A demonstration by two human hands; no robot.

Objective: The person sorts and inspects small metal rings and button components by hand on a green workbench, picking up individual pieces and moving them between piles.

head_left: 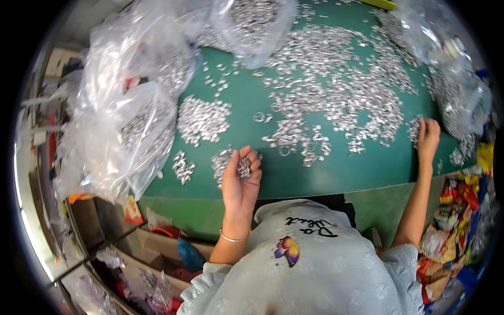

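My left hand point(242, 176) is cupped palm up over the front edge of the table, its fingers curled around a clump of small silvery metal pieces point(244, 168). Just beside it lies a small pile of the same pieces point(220, 164), partly hidden by the hand. Far to the right, my right hand point(429, 137) rests at a small heap of pieces point(414, 130), fingers bent and drawn together. What its fingertips pinch, if anything, is too small to make out. A broad spread of loose pieces point(336, 94) covers the table between and beyond my hands.
The green table point(241, 136) also carries a rounded pile point(203, 121) and a smaller one point(184, 168) at left. Clear plastic bags of pieces stand at the left point(126, 115), back point(252, 26) and right point(457, 100). Cardboard boxes point(142, 247) sit below left, colourful packaging point(451, 220) below right.
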